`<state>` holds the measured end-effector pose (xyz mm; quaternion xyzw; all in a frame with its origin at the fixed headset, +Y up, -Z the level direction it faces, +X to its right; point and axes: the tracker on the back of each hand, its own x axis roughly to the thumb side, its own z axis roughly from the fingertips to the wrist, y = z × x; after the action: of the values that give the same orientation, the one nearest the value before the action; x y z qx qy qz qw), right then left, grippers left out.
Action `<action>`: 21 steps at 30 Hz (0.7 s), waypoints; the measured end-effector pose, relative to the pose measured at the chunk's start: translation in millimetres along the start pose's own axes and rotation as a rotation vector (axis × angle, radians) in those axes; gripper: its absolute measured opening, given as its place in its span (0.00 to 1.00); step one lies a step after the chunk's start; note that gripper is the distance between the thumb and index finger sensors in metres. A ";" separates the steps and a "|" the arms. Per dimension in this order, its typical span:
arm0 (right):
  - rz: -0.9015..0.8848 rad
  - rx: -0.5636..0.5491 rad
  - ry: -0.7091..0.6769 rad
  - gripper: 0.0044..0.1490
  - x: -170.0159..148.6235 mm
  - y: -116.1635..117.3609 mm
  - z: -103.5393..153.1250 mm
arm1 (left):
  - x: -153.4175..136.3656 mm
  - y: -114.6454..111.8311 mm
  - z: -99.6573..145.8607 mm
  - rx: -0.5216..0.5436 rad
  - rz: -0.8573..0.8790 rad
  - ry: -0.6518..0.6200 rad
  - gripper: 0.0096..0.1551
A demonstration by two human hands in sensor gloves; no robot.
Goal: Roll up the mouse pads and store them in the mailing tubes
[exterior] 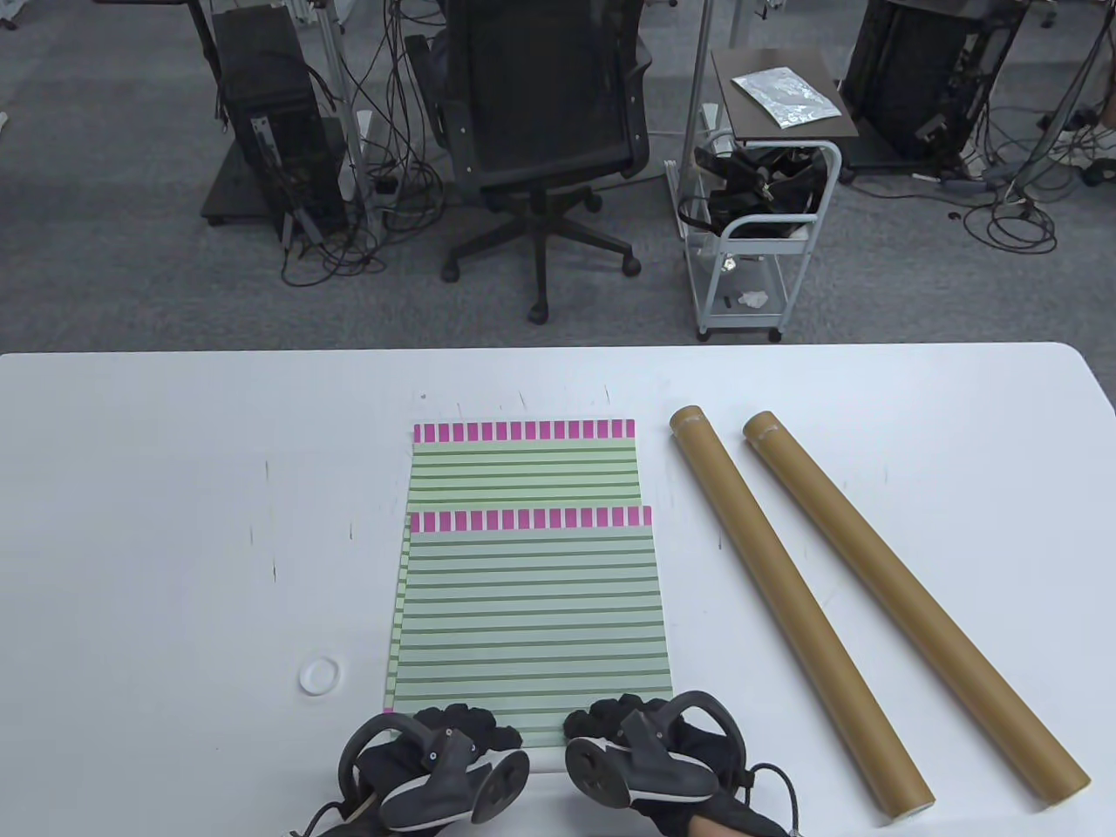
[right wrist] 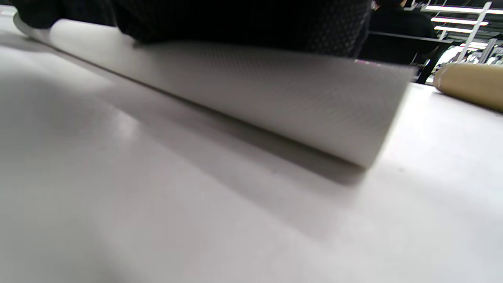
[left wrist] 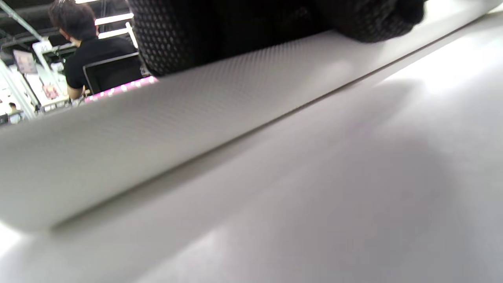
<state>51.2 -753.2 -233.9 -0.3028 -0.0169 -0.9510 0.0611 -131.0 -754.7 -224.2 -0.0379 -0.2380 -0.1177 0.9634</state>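
Observation:
Two green-striped mouse pads with pink bands lie overlapped mid-table, the top pad (exterior: 532,610) nearer me than the lower pad (exterior: 523,466). My left hand (exterior: 466,731) and right hand (exterior: 615,717) sit side by side at the top pad's near edge, fingers curled over it. In the left wrist view that edge is lifted and curled, its white underside (left wrist: 177,129) showing below my gloved fingers (left wrist: 243,31). The right wrist view shows the same curled edge (right wrist: 255,90) under my fingers (right wrist: 235,23). Two brown mailing tubes (exterior: 785,593) (exterior: 907,593) lie diagonally to the right.
A small white cap (exterior: 319,676) lies left of the pads. One tube's end (right wrist: 471,84) shows at the right of the right wrist view. Beyond the table's far edge stand an office chair (exterior: 540,113) and a white cart (exterior: 758,235).

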 end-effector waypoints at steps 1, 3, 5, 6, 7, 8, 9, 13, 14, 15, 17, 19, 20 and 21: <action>-0.008 -0.009 -0.005 0.30 -1.2 -1.5 1.1 | -2.4 -1.1 -1.2 -0.010 0.020 0.010 0.24; -0.020 -0.006 -0.016 0.31 -1.9 -2.0 2.5 | -5.7 -1.9 -3.7 -0.026 0.044 0.023 0.24; -0.001 0.008 -0.023 0.33 -0.7 0.6 2.1 | -6.6 -2.7 -5.4 -0.037 0.056 0.032 0.24; 0.025 0.007 -0.025 0.33 0.5 1.8 0.9 | -6.7 -3.1 -6.1 -0.040 0.050 0.033 0.24; 0.035 -0.002 -0.023 0.33 1.0 1.7 0.1 | -6.4 -3.6 -6.2 -0.045 0.045 0.034 0.25; 0.039 -0.012 -0.020 0.32 1.3 0.9 -0.8 | -5.6 -3.9 -6.0 -0.053 0.038 0.035 0.25; 0.039 -0.010 -0.017 0.31 1.5 0.4 -1.4 | -3.9 -3.8 -5.7 -0.058 0.013 0.036 0.25; 0.036 -0.005 0.002 0.30 1.0 -0.1 -1.5 | 0.7 -2.4 -1.1 -0.009 -0.078 0.007 0.26; 0.032 -0.004 0.005 0.30 0.8 0.0 -1.5 | 0.2 -2.3 -0.5 -0.010 -0.071 0.002 0.26; 0.030 -0.002 0.009 0.30 0.8 0.2 -1.8 | -0.4 -3.0 0.0 -0.020 -0.053 -0.002 0.31; 0.031 -0.001 0.013 0.30 0.7 0.6 -2.0 | 1.6 -2.8 0.3 -0.003 -0.070 0.005 0.30; 0.036 0.002 0.014 0.30 0.6 0.4 -1.6 | 4.5 -2.2 0.1 -0.003 -0.099 -0.004 0.30; 0.041 0.004 0.010 0.30 0.8 -0.2 -1.8 | 5.2 -2.1 0.3 0.000 -0.102 -0.003 0.29; 0.046 0.003 0.006 0.30 1.0 -0.9 -2.3 | 4.8 -1.5 0.4 0.001 -0.100 -0.002 0.29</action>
<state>49.0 -752.6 -235.2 -0.3000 -0.0113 -0.9502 0.0836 -127.4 -757.1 -221.5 -0.0256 -0.2407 -0.1655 0.9560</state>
